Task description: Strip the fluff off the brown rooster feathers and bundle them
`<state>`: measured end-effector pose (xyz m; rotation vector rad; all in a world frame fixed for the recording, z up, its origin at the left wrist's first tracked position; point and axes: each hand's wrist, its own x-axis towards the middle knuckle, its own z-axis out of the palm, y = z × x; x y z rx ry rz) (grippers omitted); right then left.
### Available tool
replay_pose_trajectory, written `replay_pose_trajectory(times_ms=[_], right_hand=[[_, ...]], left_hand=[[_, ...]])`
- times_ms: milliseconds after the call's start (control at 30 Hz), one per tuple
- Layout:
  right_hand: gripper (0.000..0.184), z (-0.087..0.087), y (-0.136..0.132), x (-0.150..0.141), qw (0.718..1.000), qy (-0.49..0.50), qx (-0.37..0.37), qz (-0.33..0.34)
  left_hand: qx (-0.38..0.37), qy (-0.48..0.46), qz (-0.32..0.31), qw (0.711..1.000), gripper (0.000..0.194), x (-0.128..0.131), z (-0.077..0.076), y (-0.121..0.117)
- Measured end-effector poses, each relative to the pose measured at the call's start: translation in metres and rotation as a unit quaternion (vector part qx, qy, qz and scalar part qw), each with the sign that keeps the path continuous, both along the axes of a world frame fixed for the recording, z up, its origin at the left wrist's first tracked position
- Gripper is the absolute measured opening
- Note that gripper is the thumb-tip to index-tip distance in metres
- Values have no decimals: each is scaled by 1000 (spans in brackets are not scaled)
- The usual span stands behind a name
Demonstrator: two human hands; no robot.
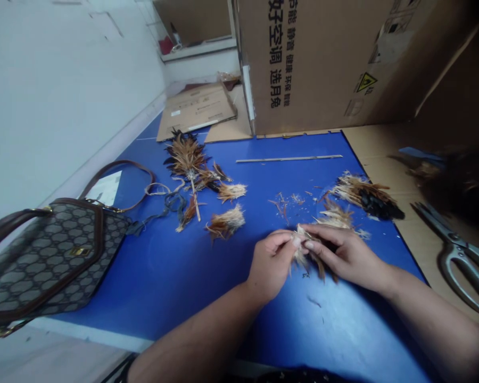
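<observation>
Table: the blue table [191, 271] lies under the rod [289, 159]; feathers sit there in separate groups, probably to prevent mixing.
Box: the box [323, 64] stands beyond the rod, walling off the far side.
Bag: the bag [59, 250] is well left of the rod and nearer the person, likely put aside to leave working room.
Bundle: the bundle [187, 154] lies left of the rod, feathers fanned about one end of a stick.
Scissors: the scissors [454, 239] rest right of the rod, on its near side, handles toward the person, perhaps for easy reach.
Right hand: the right hand [349, 255], nearer than the rod, pinches the tuft [301, 259] between thumb and fingertips.
Left hand: the left hand [269, 263], also nearer than the rod, pinches the tuft's pale end, presumably keeping the quills together.
Tuft: on the rod's near side, between both hands; fingers hide its middle.
Scraps: scraps [283, 207] lie scattered on the rod's near side.
</observation>
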<state>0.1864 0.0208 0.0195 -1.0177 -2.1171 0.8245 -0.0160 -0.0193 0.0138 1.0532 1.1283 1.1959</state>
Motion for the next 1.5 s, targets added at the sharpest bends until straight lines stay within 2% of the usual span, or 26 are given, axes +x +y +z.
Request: replay_pose_trajectory(times_ms=[100,233,567,767,833,967,1133,1233,1400,1500], right_hand=[[26,2,3,-1,999,25,8,-18],[22,5,5,-2,998,38,26,-45],[20,-11,18,13,978,5,117,-171],[21,-2,22,14,965,-23,199,-170],[23,4,17,11,975,-9,178,-133],[18,16,8,2,996,39,64,-43],[20,24,5,-3,996,83,-41,-16],[22,26,5,-3,994,96,-53,-19],[18,24,5,-5,994,103,-34,-33],[13,19,2,-8,995,99,-17,-17]], left_hand=[[-36,-52,-3,998,24,2,-1,-1],[-52,-80,0,995,26,5,-2,-1],[-50,-103,1,993,28,5,-1,-2],[-41,-103,7,994,27,6,-1,-2],[-40,-114,3,993,27,6,0,-2],[-46,-101,-23,994,28,6,1,-3],[-64,-96,-54,992,29,5,0,-6],[-66,-91,-45,993,31,5,1,-5],[-87,-89,25,992,35,5,2,-2],[-101,-84,27,991,40,5,1,-1]])
